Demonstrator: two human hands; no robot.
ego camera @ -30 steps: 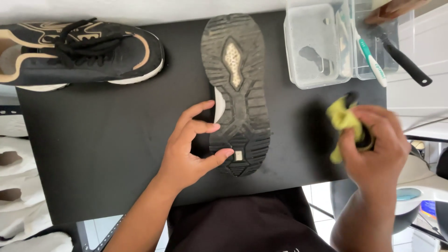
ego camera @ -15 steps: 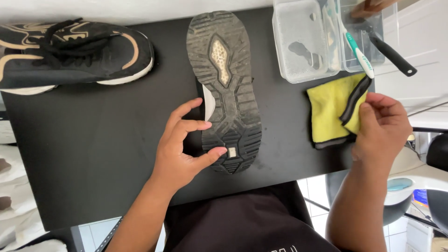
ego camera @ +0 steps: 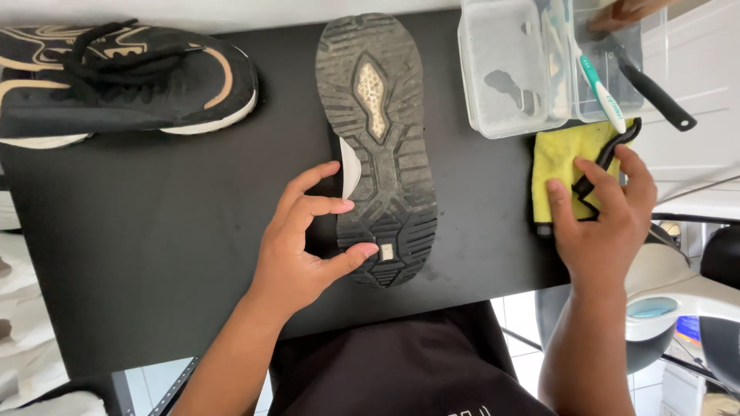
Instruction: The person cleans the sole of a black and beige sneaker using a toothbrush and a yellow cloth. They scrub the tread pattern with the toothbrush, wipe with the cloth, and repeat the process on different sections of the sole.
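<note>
A person's left hand [ego camera: 297,243] steadies an upturned black sneaker [ego camera: 378,146], sole up, at the middle of a black table [ego camera: 154,246], fingers loosely curled against its edge, thumb on the heel. The right hand [ego camera: 605,219] presses spread fingers flat on a yellow cloth [ego camera: 559,158] beside a clear plastic container [ego camera: 512,69] holding a toothbrush [ego camera: 601,85]. A second sneaker [ego camera: 116,81] lies far left.

A wide bare stretch of the black tabletop [ego camera: 154,231] lies open at lower left. The upturned black shoe with its grey rubber sole [ego camera: 378,139] blocks the centre; clear plastic containers [ego camera: 509,69] crowd the upper right, leaving a narrow lane between.
</note>
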